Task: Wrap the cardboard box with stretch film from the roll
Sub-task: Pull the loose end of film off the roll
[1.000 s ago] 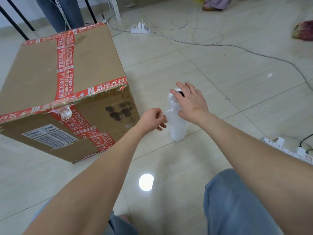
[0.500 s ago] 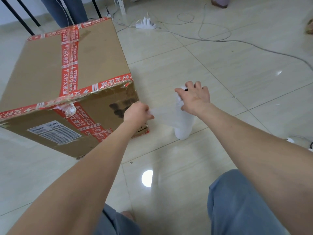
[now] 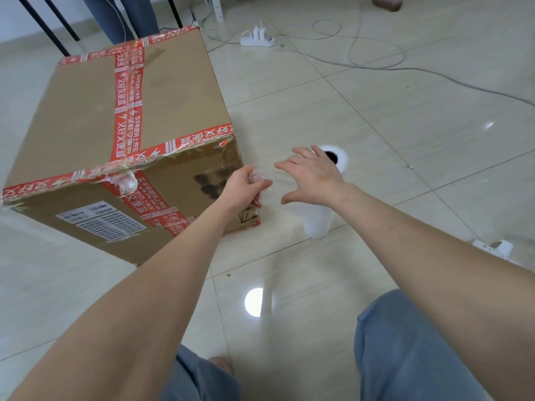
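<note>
— Where are the box and the roll?

— The brown cardboard box with red printed tape point(image 3: 86, 117) sits on the pale tiled floor point(image 3: 376, 125). The white upright roll of stretch film point(image 3: 321, 224) stands just beside its near right corner.

— And the hands?

— The left hand point(image 3: 244, 189) is closed, pinching the bunched end of clear film point(image 3: 262, 183) in front of that corner. The right hand point(image 3: 311, 176) is spread open in front of the roll's top, holding nothing; I cannot tell whether it touches the roll.

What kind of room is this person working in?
Probably an indoor workroom or office floor, not a warehouse: glossy floor tiles, a power strip with loose cables, and a taped cardboard box set on the floor.
</note>
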`<state>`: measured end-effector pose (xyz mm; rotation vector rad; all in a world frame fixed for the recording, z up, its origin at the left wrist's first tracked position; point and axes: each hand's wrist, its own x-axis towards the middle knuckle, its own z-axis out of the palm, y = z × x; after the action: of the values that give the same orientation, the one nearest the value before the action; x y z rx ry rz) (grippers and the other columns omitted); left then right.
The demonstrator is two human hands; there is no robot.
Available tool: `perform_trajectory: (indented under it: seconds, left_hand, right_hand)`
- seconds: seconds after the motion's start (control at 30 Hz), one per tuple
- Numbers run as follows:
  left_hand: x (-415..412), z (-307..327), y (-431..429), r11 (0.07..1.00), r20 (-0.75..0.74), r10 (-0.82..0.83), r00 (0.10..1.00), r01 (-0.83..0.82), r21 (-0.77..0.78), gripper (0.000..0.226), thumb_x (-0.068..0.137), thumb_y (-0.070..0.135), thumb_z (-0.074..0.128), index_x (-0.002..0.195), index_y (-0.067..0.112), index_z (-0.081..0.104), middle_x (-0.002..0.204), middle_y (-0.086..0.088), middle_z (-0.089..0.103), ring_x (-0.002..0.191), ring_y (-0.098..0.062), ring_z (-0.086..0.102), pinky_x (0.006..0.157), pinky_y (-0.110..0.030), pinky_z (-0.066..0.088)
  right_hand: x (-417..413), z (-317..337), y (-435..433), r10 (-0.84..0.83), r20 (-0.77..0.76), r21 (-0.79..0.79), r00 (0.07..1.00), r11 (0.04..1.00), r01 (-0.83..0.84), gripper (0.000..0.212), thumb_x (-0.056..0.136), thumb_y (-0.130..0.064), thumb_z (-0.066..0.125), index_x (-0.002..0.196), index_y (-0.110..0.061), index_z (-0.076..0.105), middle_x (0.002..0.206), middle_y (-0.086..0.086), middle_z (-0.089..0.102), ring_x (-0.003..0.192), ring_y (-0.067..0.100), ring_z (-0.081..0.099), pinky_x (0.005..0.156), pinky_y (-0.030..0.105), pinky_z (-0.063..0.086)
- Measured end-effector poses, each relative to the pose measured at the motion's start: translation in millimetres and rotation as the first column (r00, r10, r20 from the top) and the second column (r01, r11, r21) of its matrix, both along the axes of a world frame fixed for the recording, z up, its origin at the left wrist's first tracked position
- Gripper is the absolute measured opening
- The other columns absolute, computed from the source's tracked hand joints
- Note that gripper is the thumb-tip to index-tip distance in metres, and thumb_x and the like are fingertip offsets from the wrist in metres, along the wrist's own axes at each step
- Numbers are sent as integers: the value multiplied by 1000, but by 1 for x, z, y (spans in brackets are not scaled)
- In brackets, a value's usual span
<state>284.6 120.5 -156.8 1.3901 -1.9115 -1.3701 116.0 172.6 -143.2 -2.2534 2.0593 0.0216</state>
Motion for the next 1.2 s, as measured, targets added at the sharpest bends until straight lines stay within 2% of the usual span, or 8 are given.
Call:
perform_trajectory:
  seconds: [0.17, 0.27, 0.43, 0.57, 0.7, 0.8, 0.93, 1.2]
  left_hand:
    - [18, -4, -5, 997, 70, -64, 996, 60, 50, 33, 77, 20, 77, 100, 0, 63, 67, -8, 52, 49, -11, 44, 44, -20, 39]
    - [28, -9, -6, 987, 230, -162, 960, 151, 63, 26, 73, 20, 80, 92, 5, 69, 65, 1, 58, 50, -6, 47, 51, -20, 40]
    - [39, -24, 1, 975, 303, -218, 928, 194, 110, 21, 79, 21, 75, 84, 1, 70, 60, -2, 50, 45, -6, 39, 46, -18, 32]
    - [41, -28, 0, 994, 267, -104, 958, 91, 60, 16, 82, 23, 73, 77, 9, 69, 53, 5, 49, 43, -5, 38, 45, -19, 32]
    - [29, -27, -7, 996, 302, 37, 953, -9, -93, 17, 87, 23, 66, 80, 7, 67, 63, 3, 57, 53, -10, 44, 54, -24, 41]
    - [19, -25, -11, 982, 312, 115, 943, -61, -178, 14, 89, 20, 63, 78, 11, 64, 62, 4, 57, 53, -11, 48, 51, -22, 42]
    - [14, -24, -14, 955, 281, 253, 926, -192, -226, 12, 91, 19, 60, 84, 10, 66, 69, 0, 60, 59, -14, 55, 55, -24, 46]
    - [21, -21, -16, 915, 251, 365, 896, -296, -274, 13, 91, 15, 58, 93, 12, 70, 80, -3, 65, 63, -14, 58, 56, -21, 45]
  right_hand:
    - [12, 2, -6, -17, -2, -14, 1000, 1000, 17, 21, 95, -30, 49, 107, -30, 65, 106, 1, 66, 116, 20, 46, 102, 34, 26]
    - [16, -1, -5, -28, 28, -52, 999, 998, 30, 21, 95, -27, 47, 105, -25, 65, 105, 3, 66, 108, 24, 51, 89, 32, 32]
    - [33, -15, 9, 64, -8, 34, 998, 997, -63, 39, 86, -51, 55, 115, -27, 60, 114, 2, 60, 114, 24, 46, 94, 35, 32]
    - [5, 1, 3, -67, 134, -250, 989, 963, 99, 45, 83, -38, 57, 126, -26, 55, 135, 5, 46, 129, 27, 34, 107, 37, 24]
    - [-35, 21, -7, -250, -22, 210, 968, 946, 249, 71, 80, -22, 53, 144, -40, 26, 156, 0, 9, 145, 33, 0, 115, 51, 12]
    - [-42, 15, -4, -296, 9, 289, 955, 915, 281, 73, 82, -13, 47, 143, -45, 23, 153, 0, 14, 137, 34, 21, 99, 44, 37]
    - [-39, 19, -6, -385, -19, 233, 923, 896, 378, 66, 79, -32, 63, 137, -42, 33, 140, 4, 32, 117, 35, 47, 78, 34, 38]
    - [-28, 19, -7, -518, -127, 166, 846, 830, 533, 73, 75, -72, 54, 132, -28, 38, 126, 9, 38, 83, 27, 43, 72, 30, 33]
